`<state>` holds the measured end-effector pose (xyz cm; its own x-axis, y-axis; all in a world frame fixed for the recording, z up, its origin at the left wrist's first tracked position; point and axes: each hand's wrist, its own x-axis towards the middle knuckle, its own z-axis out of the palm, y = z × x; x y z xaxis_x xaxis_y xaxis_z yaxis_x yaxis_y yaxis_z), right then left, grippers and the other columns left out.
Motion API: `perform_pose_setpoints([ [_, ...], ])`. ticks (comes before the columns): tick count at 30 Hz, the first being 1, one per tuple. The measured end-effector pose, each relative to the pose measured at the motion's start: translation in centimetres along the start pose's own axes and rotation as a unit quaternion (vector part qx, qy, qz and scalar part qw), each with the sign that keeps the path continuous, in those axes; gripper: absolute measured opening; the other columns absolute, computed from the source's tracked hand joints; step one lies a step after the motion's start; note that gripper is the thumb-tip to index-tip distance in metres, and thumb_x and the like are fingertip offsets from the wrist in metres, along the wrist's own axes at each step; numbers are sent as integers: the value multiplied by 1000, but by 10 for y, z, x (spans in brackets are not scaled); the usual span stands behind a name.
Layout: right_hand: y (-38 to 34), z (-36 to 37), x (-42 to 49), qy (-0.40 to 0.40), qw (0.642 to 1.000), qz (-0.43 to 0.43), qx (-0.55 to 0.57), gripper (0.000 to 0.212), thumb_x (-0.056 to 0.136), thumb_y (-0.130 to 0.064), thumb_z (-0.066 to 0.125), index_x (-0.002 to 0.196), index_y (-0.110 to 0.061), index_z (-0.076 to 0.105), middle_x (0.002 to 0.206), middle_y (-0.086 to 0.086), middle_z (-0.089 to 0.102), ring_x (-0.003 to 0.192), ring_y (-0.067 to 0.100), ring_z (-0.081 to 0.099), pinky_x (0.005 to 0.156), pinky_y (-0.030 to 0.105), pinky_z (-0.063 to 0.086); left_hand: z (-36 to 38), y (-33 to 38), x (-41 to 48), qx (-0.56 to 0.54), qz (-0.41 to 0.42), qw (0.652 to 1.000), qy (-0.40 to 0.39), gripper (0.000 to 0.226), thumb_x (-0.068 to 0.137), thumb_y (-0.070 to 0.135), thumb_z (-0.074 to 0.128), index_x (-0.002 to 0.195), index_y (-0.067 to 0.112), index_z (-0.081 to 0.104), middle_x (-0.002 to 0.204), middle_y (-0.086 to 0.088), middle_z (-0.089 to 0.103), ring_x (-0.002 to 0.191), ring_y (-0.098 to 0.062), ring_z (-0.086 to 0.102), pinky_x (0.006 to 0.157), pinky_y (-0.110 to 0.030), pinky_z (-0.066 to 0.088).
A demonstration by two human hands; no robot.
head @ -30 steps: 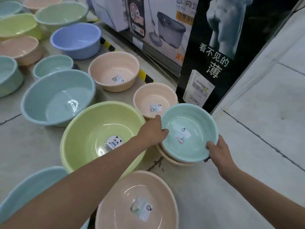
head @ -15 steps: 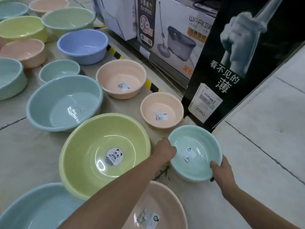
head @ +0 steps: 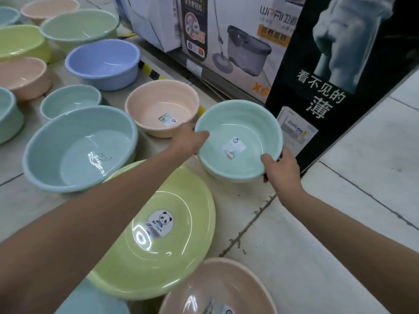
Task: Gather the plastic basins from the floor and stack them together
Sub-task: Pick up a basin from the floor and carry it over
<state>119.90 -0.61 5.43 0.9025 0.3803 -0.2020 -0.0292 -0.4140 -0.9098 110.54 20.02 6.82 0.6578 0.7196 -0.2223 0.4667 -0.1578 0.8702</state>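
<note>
Both hands hold a small mint-green basin [head: 247, 123] with a label inside. My left hand [head: 189, 139] grips its left rim and my right hand [head: 280, 169] grips its near right rim. The basin sits level, just right of a mid-size peach basin [head: 158, 98]. A pale rim shows under its near edge; I cannot tell what lies beneath. A large yellow-green basin [head: 181, 257] with a panda sticker lies below my left forearm, and a large blue-green basin [head: 68, 141] lies to its left.
More basins stand on the tiled floor: a lavender one [head: 102, 62], a small teal one [head: 68, 100], a peach one [head: 215, 286] at the bottom edge and several at the far left. A black display board [head: 317, 87] and mop boxes [head: 238, 41] border the right.
Held in both hands, the mint-green basin has moved away from me and now covers the spot where a small peach basin stood. The view has shifted too.
</note>
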Motion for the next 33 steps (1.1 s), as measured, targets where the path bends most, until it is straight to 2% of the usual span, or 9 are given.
perform_pose_setpoints([
  [5,5,33,50,22,999,35,-32,26,89,-23,55,114,-18,62,107,10,69,99,33,67,84,44,58,5,-25,24,-58,-44,997,10,40,87,6,53,122,18,65,95,-8,68,82,-24,67,64,-30,60],
  [8,14,39,66,25,997,46,-54,32,90,-22,54,119,-13,64,112,13,68,104,34,65,90,47,57,12,-36,37,-50,-51,997,28,27,83,8,58,107,15,69,92,-8,70,90,-27,68,82,-37,58],
  [11,26,46,71,21,996,41,-77,37,88,-23,53,119,-6,65,115,16,67,106,33,63,91,47,56,20,-46,42,-19,-91,994,48,31,79,18,61,106,7,71,95,-11,72,90,-28,67,84,-38,57],
  [15,40,54,68,-2,995,77,-61,40,91,-25,50,126,-8,59,120,15,64,111,34,60,97,51,52,25,-52,51,-38,-134,990,36,47,67,23,59,107,0,67,99,-20,71,89,-35,71,79,-51,60],
  [18,42,57,67,0,993,113,-22,44,82,-33,49,122,-17,58,119,12,65,106,33,63,90,54,56,24,-48,49,-49,-163,985,20,21,84,7,58,104,1,60,100,-21,67,84,-33,67,82,-51,59],
  [21,19,57,57,19,994,105,-7,29,81,-31,50,108,-23,58,111,9,65,102,32,64,87,53,58,5,-38,47,-81,-164,983,3,21,84,1,58,104,1,61,95,-18,68,81,-30,63,79,-44,58],
  [25,-45,51,34,17,997,68,14,37,89,-21,54,126,-18,56,116,7,64,105,29,64,88,51,58,-54,3,24,-88,-111,989,34,4,77,5,64,74,7,64,79,-14,64,72,-26,62,75,-41,59],
  [29,-144,51,-22,-62,994,84,16,48,88,-12,61,134,-18,52,116,9,64,100,32,66,73,49,62,-153,60,-46,-38,-102,992,61,12,80,9,62,85,8,73,75,-5,68,65,-17,62,59,-22,51],
  [33,-268,48,-100,-158,982,99,-28,38,88,-11,59,125,-22,56,110,8,66,95,29,67,61,45,63,-264,127,-135,-52,-155,984,75,13,85,5,59,82,13,70,69,3,64,58,-4,56,47,-10,41],
])
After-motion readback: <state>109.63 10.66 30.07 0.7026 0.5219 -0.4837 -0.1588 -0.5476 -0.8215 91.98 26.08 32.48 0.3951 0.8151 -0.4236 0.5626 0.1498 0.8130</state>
